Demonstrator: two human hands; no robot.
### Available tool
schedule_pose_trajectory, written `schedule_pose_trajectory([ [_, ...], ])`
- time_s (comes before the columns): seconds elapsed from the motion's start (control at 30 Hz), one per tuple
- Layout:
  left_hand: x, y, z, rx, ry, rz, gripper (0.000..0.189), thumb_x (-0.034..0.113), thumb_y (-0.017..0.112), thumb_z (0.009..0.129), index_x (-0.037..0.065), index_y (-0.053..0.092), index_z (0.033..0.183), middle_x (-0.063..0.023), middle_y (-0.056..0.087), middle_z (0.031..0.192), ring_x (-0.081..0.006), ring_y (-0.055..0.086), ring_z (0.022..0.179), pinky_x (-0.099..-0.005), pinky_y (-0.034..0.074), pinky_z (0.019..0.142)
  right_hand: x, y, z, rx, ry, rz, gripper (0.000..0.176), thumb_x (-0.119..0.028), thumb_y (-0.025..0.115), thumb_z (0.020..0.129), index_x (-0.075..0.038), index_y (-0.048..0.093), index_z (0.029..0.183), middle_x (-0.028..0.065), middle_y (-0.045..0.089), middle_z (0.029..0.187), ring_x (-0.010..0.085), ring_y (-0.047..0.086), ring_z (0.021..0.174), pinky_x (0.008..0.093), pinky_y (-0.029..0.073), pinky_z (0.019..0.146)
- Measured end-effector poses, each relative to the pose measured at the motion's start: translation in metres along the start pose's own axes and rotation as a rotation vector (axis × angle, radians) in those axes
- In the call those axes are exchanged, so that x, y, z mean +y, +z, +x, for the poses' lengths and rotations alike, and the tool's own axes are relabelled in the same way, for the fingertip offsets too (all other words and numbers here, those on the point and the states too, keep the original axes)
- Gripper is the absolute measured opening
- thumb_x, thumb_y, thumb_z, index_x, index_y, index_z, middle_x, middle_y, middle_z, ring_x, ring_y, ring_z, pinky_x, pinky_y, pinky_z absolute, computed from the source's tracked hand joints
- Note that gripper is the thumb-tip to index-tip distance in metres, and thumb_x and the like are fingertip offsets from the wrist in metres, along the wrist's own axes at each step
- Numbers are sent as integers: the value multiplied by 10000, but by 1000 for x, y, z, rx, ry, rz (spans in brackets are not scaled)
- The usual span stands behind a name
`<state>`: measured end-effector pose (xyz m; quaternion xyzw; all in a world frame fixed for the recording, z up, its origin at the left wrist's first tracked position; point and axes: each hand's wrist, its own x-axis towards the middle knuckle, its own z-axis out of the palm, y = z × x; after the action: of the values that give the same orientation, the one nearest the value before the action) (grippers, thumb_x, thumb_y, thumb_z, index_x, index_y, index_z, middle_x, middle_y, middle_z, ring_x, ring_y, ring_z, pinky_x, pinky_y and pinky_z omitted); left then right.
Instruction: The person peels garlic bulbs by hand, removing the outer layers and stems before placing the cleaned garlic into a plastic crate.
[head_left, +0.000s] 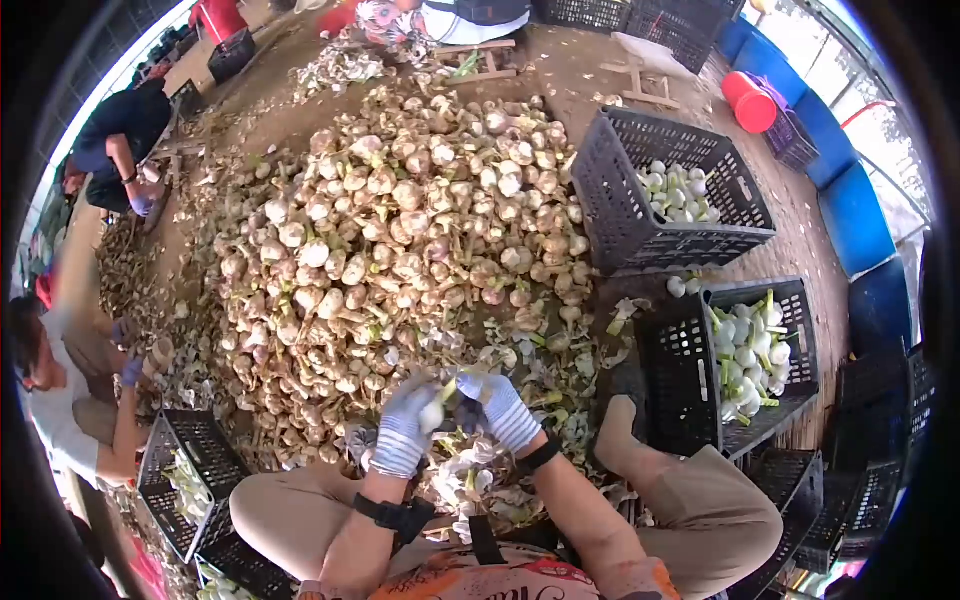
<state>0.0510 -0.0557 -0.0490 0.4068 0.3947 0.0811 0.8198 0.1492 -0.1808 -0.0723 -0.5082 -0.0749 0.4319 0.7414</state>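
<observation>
A black crate (165, 450) at the lower left is partly filled with pale bulbs; the garlic pile (400, 230) is still large, so most of the work is judged outstanding; a garlic bulb (432, 412) is held above the lap, enclosed by the left hand (405, 430); the right hand (500, 408) is curled against it, its grip not determinable; the far crate (610, 190) and near crate (675, 380) are part filled with cleaned bulbs.
</observation>
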Motion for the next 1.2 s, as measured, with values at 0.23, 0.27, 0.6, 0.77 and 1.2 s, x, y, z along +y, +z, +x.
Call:
schedule_pose_trajectory([
  [0.23, -21, -31, 16, -37, -20, -8, 230, 5, 563, 713, -71, 615, 924, -144, 609, 850, -226, 617, 691, -339, 570, 567, 21, -128, 95, 745, 29, -221, 328, -87, 658, 755, -3, 562, 1056, 97, 627, 826, 158, 597, 606, 272, 483, 496],
  [0.27, -21, -29, 17, -30, -25, -9, 230, 5, 563, 713, -71, 615, 924, -144, 609, 850, -226, 617, 691, -339, 570, 567, 26, -134, 112, 906, -29, -408, 381, -59, 661, 742, -7, 544, 1100, 107, 622, 869, 149, 593, 626, 274, 482, 508],
  [0.6, 0, 1, 32, -99, 223, 777, 523, 116, 660, 734, -40, 491, 1205, -154, 583, 1098, -207, 584, 979, -260, 487, 777, 1, -104, 106, 317, 175, -191, 174, -94, 592, 833, 9, 619, 969, 47, 633, 780, 114, 565, 657, 270, 468, 580],
  [0.77, 22, 18, 13, -116, 216, 652, 803, 238, 794, 649, 3, 378, 1296, -160, 523, 1185, -196, 531, 1020, -309, 447, 862, -38, -33, 40, -35, 97, 24, 280, -201, 640, 820, 23, 607, 986, 37, 639, 797, 105, 581, 630, 213, 478, 589],
  [1.2, 27, 5, -29, 113, 959, 1440, 546, 200, 709, 615, 145, 530, 1128, -121, 578, 1083, -306, 635, 698, -370, 516, 627, -27, 42, 0, 222, 197, 125, 345, -125, 627, 823, 5, 533, 1129, 17, 555, 639, 106, 490, 459, 237, 367, 386],
])
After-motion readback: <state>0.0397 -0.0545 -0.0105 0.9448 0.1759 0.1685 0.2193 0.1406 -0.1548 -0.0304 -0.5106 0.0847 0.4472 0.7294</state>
